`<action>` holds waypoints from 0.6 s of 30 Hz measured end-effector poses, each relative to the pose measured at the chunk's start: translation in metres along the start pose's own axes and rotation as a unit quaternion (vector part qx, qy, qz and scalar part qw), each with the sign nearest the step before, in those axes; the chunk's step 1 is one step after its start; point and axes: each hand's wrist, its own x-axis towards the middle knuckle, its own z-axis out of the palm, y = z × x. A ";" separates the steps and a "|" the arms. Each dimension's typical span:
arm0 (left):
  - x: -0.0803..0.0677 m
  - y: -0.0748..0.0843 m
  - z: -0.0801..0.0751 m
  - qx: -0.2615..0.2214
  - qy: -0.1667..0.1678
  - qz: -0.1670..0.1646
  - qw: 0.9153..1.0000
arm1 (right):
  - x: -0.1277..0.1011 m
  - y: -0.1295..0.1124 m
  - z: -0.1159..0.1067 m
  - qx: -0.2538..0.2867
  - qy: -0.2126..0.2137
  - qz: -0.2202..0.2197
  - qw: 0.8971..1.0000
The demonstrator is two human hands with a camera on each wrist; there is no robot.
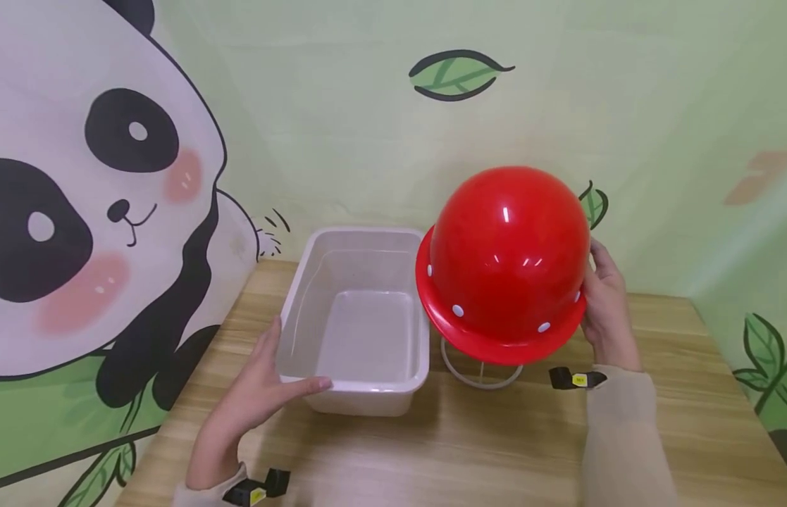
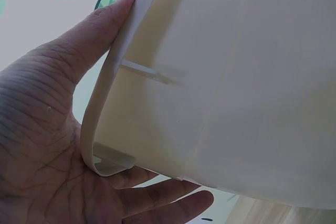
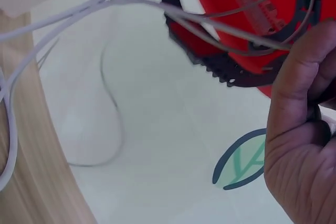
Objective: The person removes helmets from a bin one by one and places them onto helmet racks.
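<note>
A red hard hat sits dome up over a white wire stand, whose ring base shows beneath the brim. My right hand grips the hat's right edge. In the right wrist view, curled fingers meet the hat beside its black inner headband. Left of the hat is a pale rectangular plastic basin with nothing inside. My left hand holds its near left corner, thumb along the front rim and fingers by the left side. The left wrist view shows the basin's outer wall between thumb and fingers.
Both things are at a wood-grain table. Behind it hangs a pale green backdrop with a large panda and leaves printed on it. The basin's right rim is close beside the hat's brim. Each wrist wears a black strap.
</note>
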 end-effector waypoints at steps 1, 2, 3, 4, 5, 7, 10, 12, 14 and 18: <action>0.000 0.000 0.000 -0.001 0.000 0.000 1.000 | 0.001 0.000 -0.001 -0.004 0.005 0.003 1.000; 0.001 0.001 0.000 -0.002 0.000 0.000 1.000 | 0.002 0.000 -0.001 -0.008 0.010 0.007 1.000; 0.001 0.001 0.000 -0.001 0.001 0.000 1.000 | 0.003 0.000 -0.002 -0.016 0.016 0.010 1.000; 0.001 0.001 0.001 -0.002 0.000 -0.001 1.000 | 0.003 0.001 -0.003 -0.028 0.022 0.011 0.999; 0.001 0.001 0.001 -0.001 0.000 -0.001 1.000 | 0.003 0.001 -0.003 -0.041 0.027 0.011 0.999; 0.001 0.001 0.001 0.000 0.000 -0.002 1.000 | 0.005 0.001 -0.003 -0.062 0.029 0.008 0.998; 0.001 0.001 0.001 0.002 -0.001 -0.002 1.000 | 0.007 0.000 -0.003 -0.087 0.021 -0.002 0.996; 0.001 0.001 0.001 0.002 -0.001 -0.003 1.000 | 0.008 -0.002 -0.004 -0.111 0.016 -0.007 0.994; 0.001 0.001 0.001 -0.001 -0.001 -0.004 1.000 | 0.008 -0.003 -0.007 -0.155 0.017 -0.010 0.988; 0.000 0.001 0.001 -0.001 -0.001 -0.005 1.000 | 0.006 -0.005 -0.014 -0.257 0.020 -0.017 0.966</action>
